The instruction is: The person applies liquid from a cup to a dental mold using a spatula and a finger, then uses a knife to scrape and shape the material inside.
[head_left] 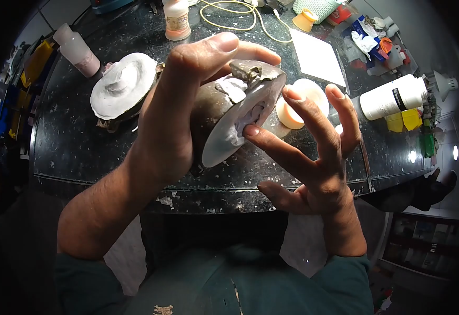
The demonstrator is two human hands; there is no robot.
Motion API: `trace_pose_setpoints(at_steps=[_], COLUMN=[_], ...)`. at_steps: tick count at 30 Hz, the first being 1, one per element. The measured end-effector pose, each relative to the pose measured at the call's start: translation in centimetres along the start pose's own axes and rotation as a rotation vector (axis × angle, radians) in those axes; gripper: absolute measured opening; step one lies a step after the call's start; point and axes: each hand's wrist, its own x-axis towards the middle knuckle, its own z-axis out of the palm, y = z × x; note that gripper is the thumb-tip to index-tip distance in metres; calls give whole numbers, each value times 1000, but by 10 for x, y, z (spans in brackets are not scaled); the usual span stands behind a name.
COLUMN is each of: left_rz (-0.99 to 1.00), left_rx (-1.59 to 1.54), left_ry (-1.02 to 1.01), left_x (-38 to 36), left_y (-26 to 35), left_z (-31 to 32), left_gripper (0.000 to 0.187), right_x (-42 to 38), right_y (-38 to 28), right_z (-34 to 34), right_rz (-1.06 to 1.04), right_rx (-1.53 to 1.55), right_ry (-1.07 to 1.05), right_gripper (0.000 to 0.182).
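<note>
My left hand (pixel 167 115) is wrapped around a rounded, dull metal flask half (pixel 208 105), which looks like a denture flask, holding it tilted above the table. Its pale plaster face (pixel 221 139) is turned toward my right hand and has a hollow in the middle. My right hand (pixel 321 168) has its fingers spread, and one fingertip presses at the hollow's edge. On the table to the left lies another plaster-filled piece (pixel 124 86) with a raised ridge on its white face. Behind my right fingers stands a small round tub (pixel 291 116) with peach-coloured contents.
A clear bottle with pink powder (pixel 77 51) and a labelled bottle (pixel 177 21) stand at the back. A white sheet (pixel 317 55) lies near a looped cable (pixel 229 26). To the right are a white bottle (pixel 392 98) lying down and a cluttered heap (pixel 379 44).
</note>
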Motion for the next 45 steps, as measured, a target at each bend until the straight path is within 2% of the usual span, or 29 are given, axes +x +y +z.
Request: trace_pose_setpoints(at_steps=[2, 7, 12, 14, 15, 18, 20, 21, 23, 25, 26, 27, 29, 31, 32, 34, 35, 37, 38, 39, 41, 43, 44, 45], left_rz=[-5, -297, -384, -426, -448, -508, -540, -557, -580, -594, -575, -533, -495, -570, -623, -614, -512, -307, -209, -123, 75, 283, 148, 147], left_rx=[-20, 3, -30, -45, -53, -79, -104, -123, -179, -252, -281, -216, -142, -242, -332, -287, -240, -147, -100, -43, 42, 124, 194, 199], left_ry=[9, 102, 137, 156, 168, 197, 205, 202, 186, 149, 124, 146, 169, 241, 157, 146, 140, 131, 122, 112, 59, 5, -120, -117], left_x=[1, 7, 8, 8, 8, 8, 10, 11, 15, 22, 24, 23, 24, 25, 26, 25, 24, 21, 18, 12, 9, 8, 14, 15], left_y=[1, 22, 36, 40, 42, 47, 50, 52, 51, 47, 45, 43, 42, 45, 47, 41, 35, 17, 8, 2, -10, -13, 7, 13], left_z=[2, 8, 7, 3, 2, -3, -4, -3, 2, 13, 16, 16, 20, 19, 12, 7, 5, 3, 2, 0, 0, -2, -9, -10], left_gripper=[44, 68, 71, 73, 74, 76, 78, 79, 80, 82, 82, 82, 82, 82, 82, 82, 76, 65, 60, 57, 54, 57, 73, 73], right_x=[-1, -1, -2, -11, -14, -29, -45, -51, -63, -98, -96, -103, -114, -127, -132, -133, -133, -155, -160, -138, -89, -39, -21, -5], right_y=[0, -1, 0, 4, 5, 24, 41, 49, 81, 113, 108, 114, 124, 134, 139, 130, 123, 114, 109, 91, 60, 35, 30, 27], right_z=[2, 3, -4, -12, -6, -21, -36, -54, -66, -74, -80, -80, -75, -73, -73, -87, -96, -102, -91, -78, -61, -52, -45, -36], right_rz=[1, -4, 3, 13, 91, 187, 407, 686, 981, 1212, 1212, 1216, 1264, 1185, 1105, 1174, 1239, 1094, 965, 660, 562, 509, 433, 358], right_rx=[20, 31, 53, 203, 387, 455, 559, 560, 416, 368, 140, 111, 228, 323, 409, 684, 827, 1029, 1213, 1408, 1438, 1338, 1276, 1214], right_ry=[25, 43, 54, 102, 284, 396, 457, 295, 52, -286, -433, -526, -520, -519, -514, -420, -363, -48, 175, 292, 470, 423, 414, 405], right_gripper=[45, 42, 38, 37, 24, 33, 32, 35, 30, 41, 41, 41, 37, 33, 30, 26, 27, 28, 28, 27, 28, 28, 25, 21])
